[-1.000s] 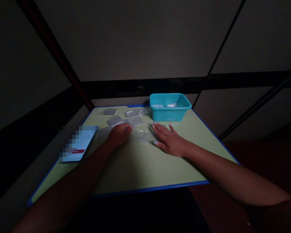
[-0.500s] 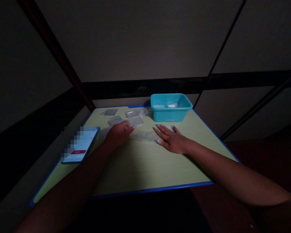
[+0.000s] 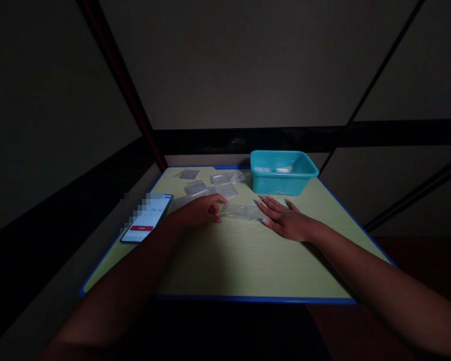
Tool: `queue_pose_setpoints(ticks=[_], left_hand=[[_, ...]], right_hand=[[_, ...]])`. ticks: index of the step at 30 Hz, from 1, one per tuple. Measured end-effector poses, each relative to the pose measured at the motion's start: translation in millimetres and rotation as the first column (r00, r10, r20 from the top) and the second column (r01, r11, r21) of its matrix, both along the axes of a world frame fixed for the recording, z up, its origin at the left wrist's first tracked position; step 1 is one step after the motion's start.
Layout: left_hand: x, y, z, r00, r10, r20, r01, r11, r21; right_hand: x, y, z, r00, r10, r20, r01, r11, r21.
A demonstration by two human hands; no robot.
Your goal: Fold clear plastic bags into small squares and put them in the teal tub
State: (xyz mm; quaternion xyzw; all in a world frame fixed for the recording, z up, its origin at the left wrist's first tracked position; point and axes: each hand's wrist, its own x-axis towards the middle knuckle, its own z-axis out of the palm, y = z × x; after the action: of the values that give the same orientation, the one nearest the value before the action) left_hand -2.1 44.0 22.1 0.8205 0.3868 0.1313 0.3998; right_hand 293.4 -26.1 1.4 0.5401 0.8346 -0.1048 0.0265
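Note:
A clear plastic bag [image 3: 240, 211] lies flat on the table. Over its right end my right hand [image 3: 283, 219] rests palm down, with the fingers stretched out and spread. My left hand [image 3: 201, 210] is at the bag's left end, thumb and forefinger apart and the other fingers curled; whether the fingertips touch the plastic I cannot tell. Just beyond the left hand lie several small clear packets, among them a square packet [image 3: 226, 190] and a greyish packet [image 3: 196, 188]. Farther back is a crumpled clear bag [image 3: 229, 177].
A turquoise basket [image 3: 281, 185] with clear packets in it stands at the table's back right. A phone [image 3: 145, 220] with a lit screen lies at the left edge. The pale table [image 3: 248, 271] has a blue rim, and a wall rises behind it.
My left thumb and forefinger have parted from a closed position over the bag's left end. The right hand stays flat on the bag. The whole view has shifted, moving things rightward.

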Motion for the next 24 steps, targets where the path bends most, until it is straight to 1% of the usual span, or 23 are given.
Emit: queue_pose_setpoints(ticks=[3, 5, 8, 12, 14, 18, 20, 24], left_hand=[[-6, 6, 3.1, 0.999, -0.008, -0.035, 0.006, 0.999, -0.05], [-9, 9, 5.7, 0.997, -0.009, -0.081, 0.004, 0.998, -0.061], [-11, 10, 10.5, 0.985, -0.023, -0.171, 0.015, 0.999, -0.043], [-11, 10, 15.7, 0.953, -0.051, -0.298, 0.062, 0.998, 0.027], [-10, 10, 17.3, 0.941, -0.057, -0.333, 0.077, 0.996, 0.047], [-12, 11, 18.8, 0.935, -0.054, -0.349, 0.076, 0.996, 0.05], [-12, 11, 18.5, 0.945, -0.055, -0.322, 0.07, 0.997, 0.034], [-14, 13, 16.4, 0.975, -0.099, -0.196, 0.083, 0.992, -0.091]], right_hand=[[1, 0, -0.5, 1.0, 0.001, -0.005, -0.001, 1.0, 0.008], [1, 0, -0.8, 1.0, 0.003, -0.009, -0.003, 1.0, 0.011], [1, 1, -0.4, 1.0, 0.006, -0.017, -0.006, 1.0, 0.0], [0, 0, 3.2, 1.0, 0.004, -0.013, -0.004, 1.0, -0.021], [0, -1, 6.0, 1.0, 0.003, 0.01, -0.002, 0.999, -0.036], [-1, -2, 10.6, 0.999, 0.007, 0.047, -0.003, 0.997, -0.078], [0, -2, 11.4, 0.999, 0.007, 0.04, -0.004, 0.996, -0.088], [2, -1, 11.5, 0.999, 0.018, 0.033, -0.015, 0.995, -0.098]])
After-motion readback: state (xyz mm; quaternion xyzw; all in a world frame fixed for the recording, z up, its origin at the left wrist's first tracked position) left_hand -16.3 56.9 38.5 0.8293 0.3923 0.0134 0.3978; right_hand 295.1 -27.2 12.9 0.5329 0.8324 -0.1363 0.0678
